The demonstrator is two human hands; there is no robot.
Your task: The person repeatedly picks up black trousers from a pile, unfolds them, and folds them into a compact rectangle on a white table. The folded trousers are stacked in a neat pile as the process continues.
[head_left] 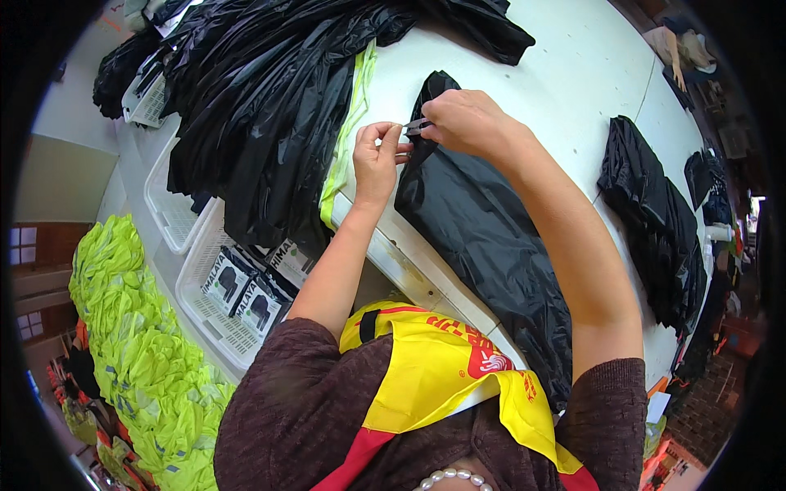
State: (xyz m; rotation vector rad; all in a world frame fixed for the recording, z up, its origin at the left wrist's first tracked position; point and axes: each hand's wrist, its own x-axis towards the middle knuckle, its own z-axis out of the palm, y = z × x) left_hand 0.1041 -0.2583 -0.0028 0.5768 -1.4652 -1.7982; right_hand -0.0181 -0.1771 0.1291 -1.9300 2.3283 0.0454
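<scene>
A black garment (483, 221) of thin shiny cloth lies folded lengthwise on the white table (565, 82) in front of me, hanging over its near edge. My right hand (468, 121) is closed around small metal thread snips (416, 126), their blades pointing left over the garment's far end. Just left of the blades, my left hand (377, 166) pinches thumb and forefinger together at the garment's edge. What lies in that pinch is too small to make out.
Many black garments (262, 106) drape over the table's left side, beside a neon-yellow strip (357, 123). White baskets (192, 278) stand below, one holding printed packets (233, 282). Neon-yellow garments (147, 352) are heaped at left. More black garments (651, 217) lie at right.
</scene>
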